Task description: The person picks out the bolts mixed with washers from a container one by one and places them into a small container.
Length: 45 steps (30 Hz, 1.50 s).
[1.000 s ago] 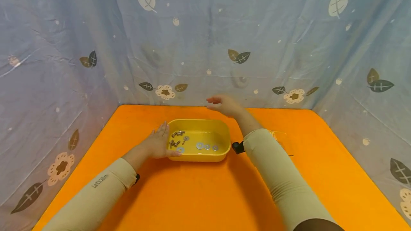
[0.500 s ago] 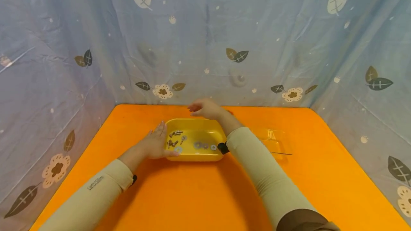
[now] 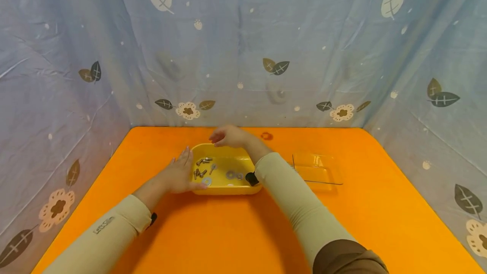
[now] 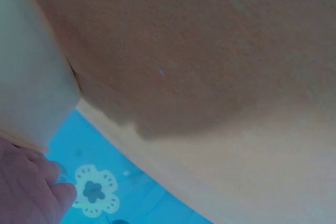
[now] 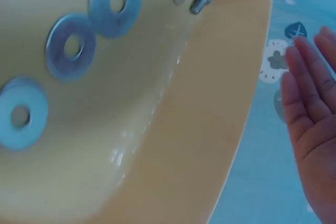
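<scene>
The left hand [image 3: 178,176] has its fingers straight and set wide of the thumb, lying against the left end of the yellow tray [image 3: 226,190], the thumb at the near rim. The right hand [image 3: 230,135] is at the tray's far rim. In the head view its fingers look bent downward; the right wrist view shows them extended side by side, palm bare, outside the rim. The left wrist view catches only part of the left hand, low in one corner by a pale tray wall; shadowed worktop [image 3: 228,231] fills most of it.

Inside the tray, just right of the left fingers, bolts [image 3: 207,160] lie in two small groups. Nearer the person than the right fingers lie flat washers [image 5: 56,48]: two show from the head, three from the right wrist, since a black wrist device [image 3: 252,179] covers the tray's right part. Well to the right of the right fingers sits a clear box [image 3: 317,162], partly behind the right sleeve [image 3: 300,198]. A small reddish ring shape [image 3: 267,136], too small to identify, lies right of those fingers. A patterned curtain [image 3: 243,45] hangs beyond them.
</scene>
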Each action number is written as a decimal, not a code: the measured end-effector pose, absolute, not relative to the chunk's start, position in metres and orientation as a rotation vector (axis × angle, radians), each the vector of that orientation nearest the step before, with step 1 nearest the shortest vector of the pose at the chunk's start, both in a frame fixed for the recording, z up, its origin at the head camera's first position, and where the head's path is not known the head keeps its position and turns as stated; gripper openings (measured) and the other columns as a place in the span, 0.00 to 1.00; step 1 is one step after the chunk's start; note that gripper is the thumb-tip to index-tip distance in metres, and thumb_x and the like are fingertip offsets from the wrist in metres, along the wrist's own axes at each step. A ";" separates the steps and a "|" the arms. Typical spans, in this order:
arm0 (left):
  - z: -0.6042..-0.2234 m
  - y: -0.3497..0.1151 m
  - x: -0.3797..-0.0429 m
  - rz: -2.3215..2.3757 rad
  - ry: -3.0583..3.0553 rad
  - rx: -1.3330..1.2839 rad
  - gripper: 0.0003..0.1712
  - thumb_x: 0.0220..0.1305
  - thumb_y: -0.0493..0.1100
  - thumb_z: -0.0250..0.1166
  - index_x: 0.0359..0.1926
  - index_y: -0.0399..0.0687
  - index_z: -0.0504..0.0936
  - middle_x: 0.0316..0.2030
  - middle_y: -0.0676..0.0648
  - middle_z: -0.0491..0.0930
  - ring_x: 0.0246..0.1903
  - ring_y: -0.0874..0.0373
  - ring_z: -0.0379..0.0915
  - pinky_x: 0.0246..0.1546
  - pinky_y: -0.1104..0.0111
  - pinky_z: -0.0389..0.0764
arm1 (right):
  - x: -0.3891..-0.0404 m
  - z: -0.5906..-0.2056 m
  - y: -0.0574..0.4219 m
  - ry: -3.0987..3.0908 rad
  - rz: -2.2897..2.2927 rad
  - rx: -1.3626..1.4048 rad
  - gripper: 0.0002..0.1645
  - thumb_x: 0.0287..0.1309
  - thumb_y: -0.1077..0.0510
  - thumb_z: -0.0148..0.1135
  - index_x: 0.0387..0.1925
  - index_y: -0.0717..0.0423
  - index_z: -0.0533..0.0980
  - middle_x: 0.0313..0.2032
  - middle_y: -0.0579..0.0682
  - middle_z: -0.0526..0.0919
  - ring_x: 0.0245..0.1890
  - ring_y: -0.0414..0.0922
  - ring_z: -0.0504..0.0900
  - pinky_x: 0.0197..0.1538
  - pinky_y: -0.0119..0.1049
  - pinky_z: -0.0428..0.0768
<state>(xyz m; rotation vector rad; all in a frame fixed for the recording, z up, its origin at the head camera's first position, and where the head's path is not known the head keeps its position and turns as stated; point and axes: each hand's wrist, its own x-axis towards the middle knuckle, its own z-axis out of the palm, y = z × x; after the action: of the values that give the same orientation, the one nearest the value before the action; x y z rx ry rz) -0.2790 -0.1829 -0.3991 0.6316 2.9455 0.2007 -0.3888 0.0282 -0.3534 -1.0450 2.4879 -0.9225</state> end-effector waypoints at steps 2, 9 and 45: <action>-0.397 -0.183 -0.278 0.207 2.951 0.637 0.73 0.42 0.81 0.52 0.66 0.23 0.41 0.67 0.27 0.34 0.67 0.37 0.35 0.61 0.41 0.47 | -0.391 -0.356 0.026 2.485 -0.901 -1.063 0.18 0.57 0.63 0.60 0.50 0.62 0.76 0.43 0.52 0.82 0.45 0.42 0.79 0.48 0.29 0.75; -0.395 -0.182 -0.276 0.215 2.960 0.635 0.73 0.42 0.81 0.53 0.66 0.24 0.42 0.67 0.27 0.35 0.67 0.37 0.36 0.61 0.42 0.48 | -0.398 -0.366 0.024 2.443 -0.889 -0.996 0.17 0.56 0.63 0.60 0.49 0.60 0.76 0.42 0.51 0.82 0.42 0.40 0.79 0.46 0.28 0.75; -0.398 -0.184 -0.276 0.222 2.932 0.616 0.76 0.38 0.84 0.49 0.67 0.27 0.39 0.68 0.30 0.32 0.68 0.39 0.35 0.62 0.43 0.47 | -0.397 -0.420 0.020 2.150 -0.925 -1.011 0.17 0.50 0.70 0.63 0.45 0.64 0.78 0.42 0.53 0.83 0.39 0.39 0.81 0.44 0.29 0.77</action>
<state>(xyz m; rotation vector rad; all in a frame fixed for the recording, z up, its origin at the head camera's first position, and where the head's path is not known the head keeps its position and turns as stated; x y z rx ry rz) -0.2761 -0.1841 -0.3981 0.6156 2.9324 0.2219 -0.3969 0.0205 -0.4201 -1.0110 2.1503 -0.9248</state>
